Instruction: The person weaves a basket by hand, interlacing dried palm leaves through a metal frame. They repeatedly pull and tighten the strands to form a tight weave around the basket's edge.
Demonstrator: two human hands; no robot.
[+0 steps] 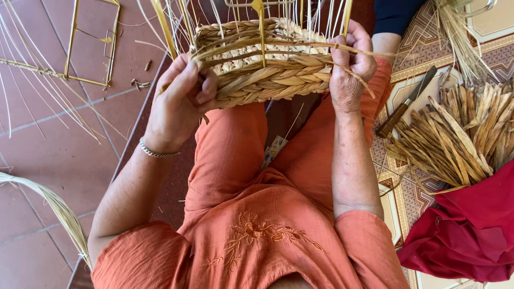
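Woven basket [267, 69] on lap, long axis left-right btwn hands. L hand [184, 91] clamps its left end; R hand [350, 67] pinches a straw strand [300, 45] at right end.

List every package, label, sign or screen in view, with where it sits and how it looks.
Small printed card or packet: between the person's knees, below the woven basket that the left hand and right hand hold; flat, roughly oblong, pale with blue and yellow markings, partly hidden.
No signs or screens.
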